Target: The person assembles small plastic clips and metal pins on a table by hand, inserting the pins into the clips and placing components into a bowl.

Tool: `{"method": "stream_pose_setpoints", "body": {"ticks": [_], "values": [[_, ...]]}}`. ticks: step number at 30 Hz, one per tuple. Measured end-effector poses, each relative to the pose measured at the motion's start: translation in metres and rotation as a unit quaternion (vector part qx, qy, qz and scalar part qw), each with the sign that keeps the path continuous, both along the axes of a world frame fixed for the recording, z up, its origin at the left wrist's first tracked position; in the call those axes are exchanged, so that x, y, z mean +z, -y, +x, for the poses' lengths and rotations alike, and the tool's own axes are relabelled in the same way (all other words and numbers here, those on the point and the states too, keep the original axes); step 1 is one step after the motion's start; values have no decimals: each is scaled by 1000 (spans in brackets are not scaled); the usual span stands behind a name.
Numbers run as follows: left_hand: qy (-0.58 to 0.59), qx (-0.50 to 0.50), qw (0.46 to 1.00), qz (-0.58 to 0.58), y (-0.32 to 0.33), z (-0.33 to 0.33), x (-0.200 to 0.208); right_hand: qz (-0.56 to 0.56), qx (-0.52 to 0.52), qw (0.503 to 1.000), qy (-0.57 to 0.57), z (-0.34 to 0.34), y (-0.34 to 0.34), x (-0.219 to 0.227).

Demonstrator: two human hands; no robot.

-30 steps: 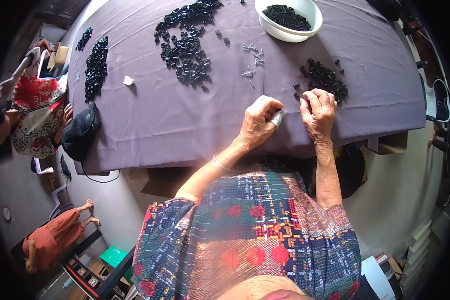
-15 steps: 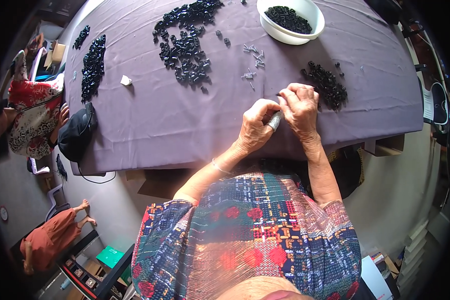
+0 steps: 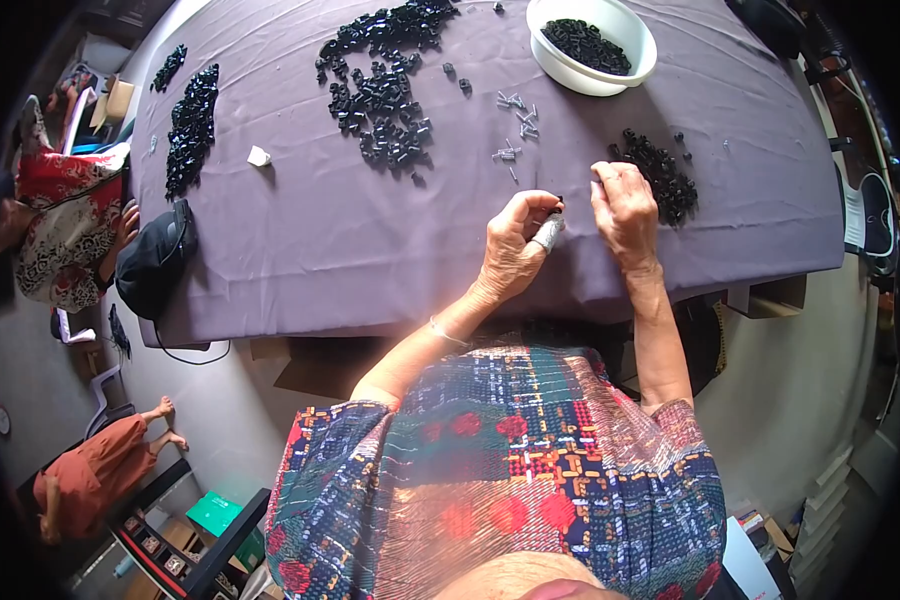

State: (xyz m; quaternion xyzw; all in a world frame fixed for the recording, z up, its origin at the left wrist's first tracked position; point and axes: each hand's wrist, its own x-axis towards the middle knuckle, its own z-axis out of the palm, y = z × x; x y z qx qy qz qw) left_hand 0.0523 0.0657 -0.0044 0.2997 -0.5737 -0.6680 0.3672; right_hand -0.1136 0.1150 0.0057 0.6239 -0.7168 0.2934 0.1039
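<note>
My left hand (image 3: 515, 245) is closed in a pinch, with a small black plastic part (image 3: 558, 204) showing at its fingertips. A whitish wrap (image 3: 548, 234) covers one of its digits. Apart from it, to the right, my right hand (image 3: 627, 218) hovers with bent fingers pressed together; what they hold, if anything, is too small to make out. Just beyond that hand lies a loose pile of small black parts (image 3: 665, 180). Several small greyish pins (image 3: 508, 154) are scattered on the cloth ahead of my left hand.
A purple-grey cloth (image 3: 300, 260) covers the table. A white bowl (image 3: 640, 75) of black parts stands at the far side. More black pieces (image 3: 380, 100) spread at centre-left, another heap (image 3: 190, 130) further left. A black cap (image 3: 153, 255) sits by the left edge; other people are beyond.
My hands have come apart: the right has moved right, away from the left. The black part now shows at my left fingertips. The view has shifted slightly.
</note>
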Motion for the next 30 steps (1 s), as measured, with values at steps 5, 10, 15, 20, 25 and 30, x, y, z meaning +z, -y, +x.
{"method": "stream_pose_setpoints", "body": {"ticks": [5,10,15,20,25,30], "values": [[-53,-30,981,185,13,8,15,-93,133,983,90,41,-2,29],[-136,-84,909,386,15,17,24,-91,154,977,118,57,-10,27],[-41,-102,865,489,21,24,34,-112,78,982,134,35,-23,18],[-94,-115,904,400,62,0,61,-114,-78,989,43,-8,-42,-6],[1,-144,988,47,117,-60,81,-92,-142,984,60,-23,-61,-21],[45,-82,908,-408,181,-97,58,-30,-100,992,63,-12,-57,-9]]}}
